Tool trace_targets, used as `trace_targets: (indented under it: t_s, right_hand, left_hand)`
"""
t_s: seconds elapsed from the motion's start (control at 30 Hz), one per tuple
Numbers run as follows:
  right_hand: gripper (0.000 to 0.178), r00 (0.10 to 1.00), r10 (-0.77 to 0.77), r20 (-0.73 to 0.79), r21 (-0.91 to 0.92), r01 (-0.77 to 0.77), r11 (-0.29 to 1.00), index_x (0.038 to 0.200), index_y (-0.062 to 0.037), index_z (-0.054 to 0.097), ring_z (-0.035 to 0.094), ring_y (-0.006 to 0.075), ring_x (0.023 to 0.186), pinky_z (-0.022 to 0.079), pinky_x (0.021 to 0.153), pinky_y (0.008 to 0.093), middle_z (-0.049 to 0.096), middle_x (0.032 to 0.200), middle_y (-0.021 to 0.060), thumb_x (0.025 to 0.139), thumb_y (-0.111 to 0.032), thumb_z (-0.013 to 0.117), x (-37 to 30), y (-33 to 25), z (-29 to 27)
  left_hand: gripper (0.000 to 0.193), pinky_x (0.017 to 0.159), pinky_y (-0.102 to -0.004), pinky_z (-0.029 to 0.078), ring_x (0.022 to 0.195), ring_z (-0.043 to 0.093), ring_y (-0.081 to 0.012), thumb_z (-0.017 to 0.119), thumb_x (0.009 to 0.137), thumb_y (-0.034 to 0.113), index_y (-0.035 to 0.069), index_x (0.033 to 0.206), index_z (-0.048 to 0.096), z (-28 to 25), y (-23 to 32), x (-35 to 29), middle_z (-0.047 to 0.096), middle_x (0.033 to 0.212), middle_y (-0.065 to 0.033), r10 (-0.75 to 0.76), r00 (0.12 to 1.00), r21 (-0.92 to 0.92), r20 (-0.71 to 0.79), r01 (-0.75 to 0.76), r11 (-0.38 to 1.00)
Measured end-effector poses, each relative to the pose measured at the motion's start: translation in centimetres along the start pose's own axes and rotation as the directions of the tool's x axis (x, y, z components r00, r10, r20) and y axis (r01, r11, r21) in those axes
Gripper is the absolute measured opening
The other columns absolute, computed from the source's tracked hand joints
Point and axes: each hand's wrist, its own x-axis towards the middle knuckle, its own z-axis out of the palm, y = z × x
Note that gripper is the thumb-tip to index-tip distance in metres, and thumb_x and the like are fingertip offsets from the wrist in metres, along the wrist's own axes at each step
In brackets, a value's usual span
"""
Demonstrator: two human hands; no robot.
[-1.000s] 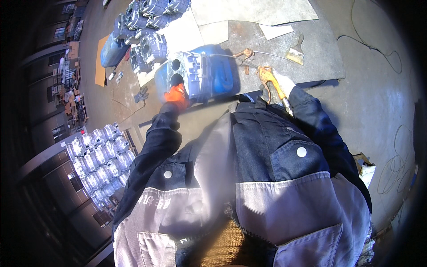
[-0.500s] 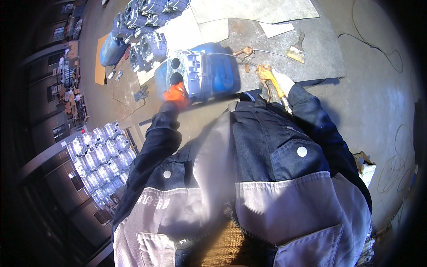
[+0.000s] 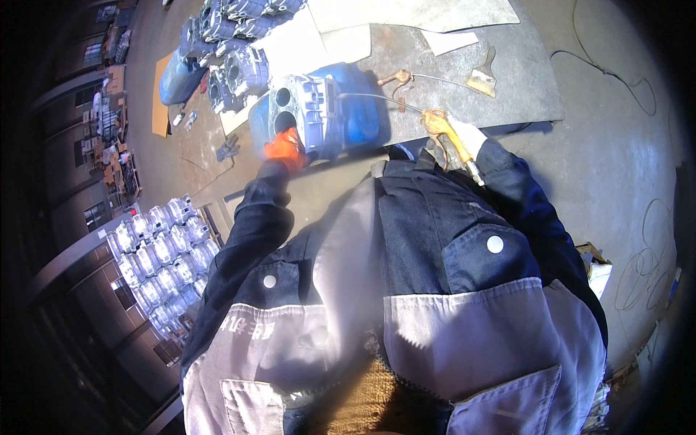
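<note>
A silvery metal engine casting (image 3: pixel 313 109) with two round bores lies on a blue plastic drum (image 3: pixel 365 109) at the table's near edge. My left hand (image 3: pixel 286 150), in an orange glove, is closed on the casting's near left corner, beside the nearer bore; the fingertips are partly hidden. My right hand (image 3: pixel 467 136), in a white glove, grips an orange air blow gun (image 3: pixel 451 134). Its long thin nozzle reaches left to the casting's right side; I cannot tell whether the tip touches it.
Several similar castings (image 3: pixel 243 71) stand at the far left near another blue drum (image 3: pixel 181 78). On the table (image 3: pixel 529 94) lie a second orange blow gun (image 3: pixel 395 78), a flat brush (image 3: pixel 482 75) and pale sheets (image 3: pixel 449 42). A dark glove (image 3: pixel 228 149) and stacked shiny castings (image 3: pixel 165 264) are at left.
The blow gun has shifted slightly right, and its nozzle sits a little lower against the casting. My left hand and the casting have barely moved.
</note>
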Motion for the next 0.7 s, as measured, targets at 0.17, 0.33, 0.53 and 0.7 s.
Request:
trace_targets:
  t_s: [0.17,0.33,0.53,0.7]
  right_hand:
    - [0.038,0.997,-0.006,0.076,0.132,-0.004,0.991,0.119,-0.0033,0.057,0.065,0.0194,0.082,0.053,0.065,0.0291,0.066,0.100,0.0093,0.099,-0.034,0.048,0.0,0.3,0.4]
    - [0.038,0.998,-0.033,-0.047,-0.159,0.025,0.987,0.119,-0.0028,0.058,0.065,0.0174,0.085,0.053,0.067,0.0261,0.066,0.101,0.0092,0.100,-0.034,0.047,-1.5,-0.1,2.0]
    - [0.038,0.996,-0.034,-0.079,0.024,0.036,0.999,0.118,-0.0021,0.058,0.066,0.0189,0.082,0.054,0.067,0.0291,0.066,0.098,0.0088,0.101,-0.033,0.044,-2.2,-0.2,3.3]
    - [0.040,0.984,0.038,0.173,0.065,-0.050,0.997,0.128,-0.0007,0.049,0.061,0.0208,0.095,0.050,0.082,0.0321,0.061,0.111,0.0114,0.102,-0.029,0.038,-2.2,-0.8,1.3]
  left_hand:
    - [0.064,0.088,-0.0525,0.040,0.108,0.057,-0.0378,0.084,0.061,0.036,0.009,0.108,0.050,0.9,-0.7,0.8,0.060,0.110,-0.0176,-0.014,0.999,-0.068,0.049,0.017,0.998]
    - [0.063,0.088,-0.0499,0.040,0.107,0.058,-0.0354,0.083,0.063,0.040,0.009,0.109,0.052,1.1,-0.7,0.8,0.061,0.111,-0.0157,-0.022,0.999,-0.037,0.047,0.024,0.999]
    - [0.064,0.088,-0.0479,0.040,0.109,0.057,-0.0339,0.081,0.066,0.044,0.009,0.112,0.053,2.0,-1.2,0.9,0.060,0.112,-0.0146,-0.006,1.000,0.024,-0.009,0.006,1.000]
    - [0.074,0.090,-0.0523,0.040,0.111,0.055,-0.0389,0.085,0.060,0.037,0.009,0.117,0.047,2.7,-1.8,1.5,0.058,0.115,-0.0192,0.019,1.000,-0.003,0.009,-0.018,1.000]
